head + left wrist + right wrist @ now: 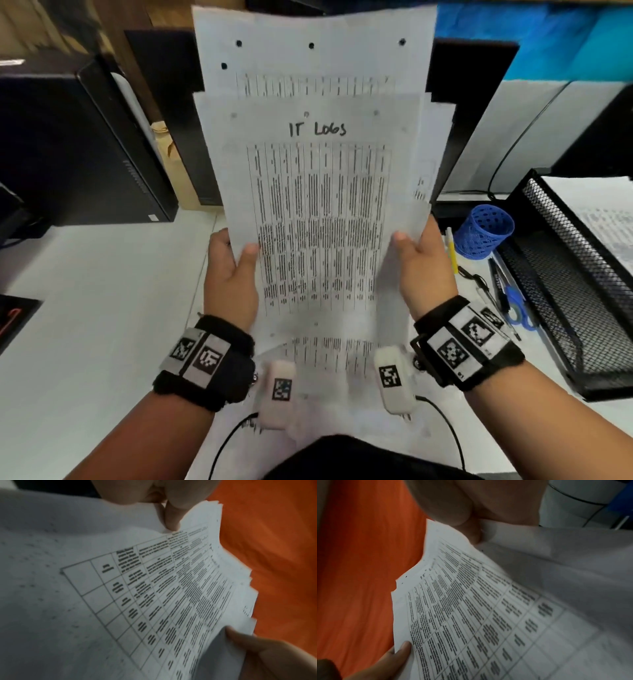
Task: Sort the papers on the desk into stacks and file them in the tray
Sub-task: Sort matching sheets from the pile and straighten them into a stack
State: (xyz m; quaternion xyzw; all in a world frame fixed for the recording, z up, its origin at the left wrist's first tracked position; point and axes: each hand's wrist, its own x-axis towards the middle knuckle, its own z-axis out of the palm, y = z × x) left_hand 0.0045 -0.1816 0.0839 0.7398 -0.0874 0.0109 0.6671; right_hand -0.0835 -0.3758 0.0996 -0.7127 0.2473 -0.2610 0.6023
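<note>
The fine print in the table on the white, hand-lettered "IT LOGS" sheet (318, 219) is blurring past reading. That sheet is covering most of the longer punched white sheets (315, 54) behind it, and the black wire-mesh filing tray (561, 274) is running off the right edge.

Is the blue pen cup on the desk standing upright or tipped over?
Tipped over. In the head view the blue pen cup lies on its side beside the mesh tray, with pens lying loose on the desk.
</note>
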